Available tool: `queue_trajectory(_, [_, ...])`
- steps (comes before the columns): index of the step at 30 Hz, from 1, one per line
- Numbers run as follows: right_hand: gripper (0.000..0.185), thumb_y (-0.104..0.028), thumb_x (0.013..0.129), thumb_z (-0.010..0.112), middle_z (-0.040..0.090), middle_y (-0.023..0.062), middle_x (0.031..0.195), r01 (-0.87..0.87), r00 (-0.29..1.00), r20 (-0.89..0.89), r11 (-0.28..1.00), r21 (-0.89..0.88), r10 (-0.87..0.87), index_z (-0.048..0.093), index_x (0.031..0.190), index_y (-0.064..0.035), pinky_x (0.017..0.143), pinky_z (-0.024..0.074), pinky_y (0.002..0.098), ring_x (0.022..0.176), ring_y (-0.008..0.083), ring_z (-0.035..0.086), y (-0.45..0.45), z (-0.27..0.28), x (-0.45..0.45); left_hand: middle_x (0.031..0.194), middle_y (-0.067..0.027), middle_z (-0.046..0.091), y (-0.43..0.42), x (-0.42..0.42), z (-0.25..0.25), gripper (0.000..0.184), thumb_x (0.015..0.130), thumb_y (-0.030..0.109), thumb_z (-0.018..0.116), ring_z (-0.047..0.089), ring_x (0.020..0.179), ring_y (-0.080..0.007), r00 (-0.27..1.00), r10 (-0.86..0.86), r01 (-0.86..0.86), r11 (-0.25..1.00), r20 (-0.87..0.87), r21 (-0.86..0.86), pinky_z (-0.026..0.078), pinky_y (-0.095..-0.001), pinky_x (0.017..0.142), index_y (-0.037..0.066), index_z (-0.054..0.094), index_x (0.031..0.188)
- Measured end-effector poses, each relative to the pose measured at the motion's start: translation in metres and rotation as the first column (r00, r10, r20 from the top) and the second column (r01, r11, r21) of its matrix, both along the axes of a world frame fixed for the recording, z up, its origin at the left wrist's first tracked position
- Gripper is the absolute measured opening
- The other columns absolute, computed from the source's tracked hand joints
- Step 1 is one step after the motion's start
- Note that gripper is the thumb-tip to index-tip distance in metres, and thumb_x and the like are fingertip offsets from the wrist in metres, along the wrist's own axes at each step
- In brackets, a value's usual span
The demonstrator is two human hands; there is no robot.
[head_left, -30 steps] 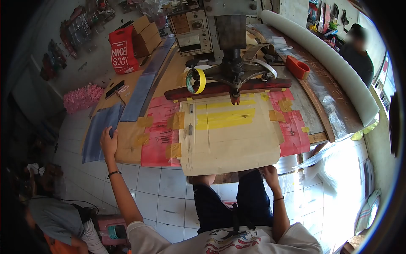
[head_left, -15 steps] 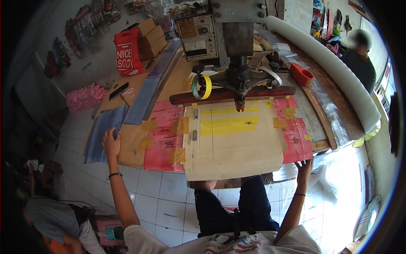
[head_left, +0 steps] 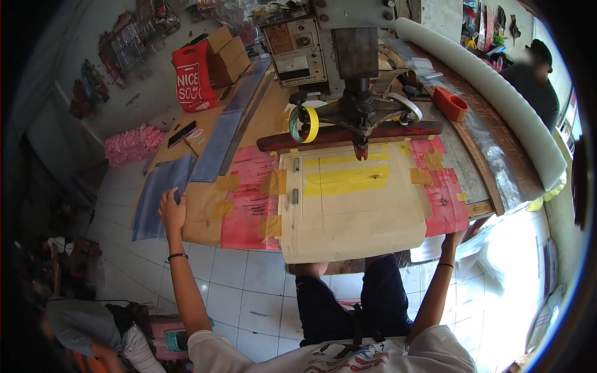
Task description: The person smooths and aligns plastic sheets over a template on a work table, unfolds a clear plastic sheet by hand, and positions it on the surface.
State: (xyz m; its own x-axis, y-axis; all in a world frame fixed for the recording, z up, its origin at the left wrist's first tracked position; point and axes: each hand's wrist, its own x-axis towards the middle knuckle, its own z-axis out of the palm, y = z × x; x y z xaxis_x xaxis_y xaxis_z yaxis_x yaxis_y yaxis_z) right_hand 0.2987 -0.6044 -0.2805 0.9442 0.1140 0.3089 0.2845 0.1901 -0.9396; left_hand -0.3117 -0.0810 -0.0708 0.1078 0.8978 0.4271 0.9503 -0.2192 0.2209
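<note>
On the left of the table, my left hand [head_left: 173, 210] is closed at the right edge of a stack of translucent blue plastic sheets [head_left: 153, 202]. A dark blue bit shows between its thumb and fingers. My right hand [head_left: 456, 237] is at the front right edge of the table, below a red sheet [head_left: 449, 202]; its fingers are hidden under the edge. Between my hands lies a beige board [head_left: 354, 227] with yellow tape strips [head_left: 354, 180] and two small metal pieces. Another red sheet [head_left: 249, 211] is taped down at its left.
Over the board hangs a press head [head_left: 362, 121] with a dark red bar; a yellow tape roll [head_left: 311, 124] hangs on it. Long blue strips [head_left: 230, 130], a phone [head_left: 182, 133] and a red bag [head_left: 194, 81] lie behind left. A red tray [head_left: 450, 104] and white foam roll [head_left: 491, 102] are right. People are on both sides.
My right hand has slid under the table edge, and its fingers are now out of sight. My left hand stays at the blue sheets. The whole view has shifted slightly.
</note>
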Motion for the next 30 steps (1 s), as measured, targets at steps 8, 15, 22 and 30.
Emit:
queue_trajectory(8, [0.080,-0.036,0.091,0.062,0.038,0.0225,0.144,0.124,0.990,-0.062,0.991,-0.054,-0.127,0.021,0.144,0.0093,0.105,0.0376,0.0394,0.128,0.0276,0.044,-0.009,-0.023,0.016,0.137,-0.0072,0.050,-0.002,0.001,0.002,0.044,0.092,0.042,0.056,0.043,0.131,-0.0291,1.000,-0.005,0.005,1.000,0.000,0.000,0.028,-0.0481,0.109,0.017,0.056,0.128])
queue_trajectory(15, [0.068,-0.025,0.092,0.062,0.050,0.0192,0.133,0.171,0.985,0.040,0.978,-0.120,-0.168,0.028,0.143,0.0031,0.101,0.0391,0.0372,0.121,0.0262,0.050,-0.005,0.001,0.003,0.135,-0.0084,0.052,0.004,0.004,0.002,0.044,0.092,0.040,0.057,0.047,0.126,-0.0307,1.000,-0.010,0.010,1.000,-0.012,0.020,0.033,-0.0479,0.106,0.016,0.057,0.128])
queue_trajectory(22, [0.062,-0.015,0.093,0.060,0.054,0.0173,0.128,0.170,0.985,0.022,0.979,-0.116,-0.169,0.028,0.143,0.0006,0.098,0.0405,0.0353,0.115,0.0243,0.053,-0.002,0.012,-0.004,0.128,-0.0157,0.057,0.011,-0.005,0.000,0.043,0.092,0.037,0.058,0.052,0.119,-0.0354,0.989,-0.147,0.147,0.986,-0.005,0.082,0.040,-0.0439,0.102,0.009,0.061,0.124])
queue_trajectory(30, [0.068,-0.016,0.092,0.062,0.051,0.0184,0.134,0.164,0.985,-0.023,0.973,-0.161,-0.170,0.024,0.145,0.0032,0.103,0.0394,0.0355,0.122,0.0263,0.051,-0.005,0.011,0.000,0.132,-0.0160,0.056,0.013,-0.006,0.002,0.043,0.094,0.039,0.054,0.050,0.123,-0.0361,0.978,-0.206,0.205,0.978,0.027,0.036,0.038,-0.0425,0.105,0.010,0.062,0.125])
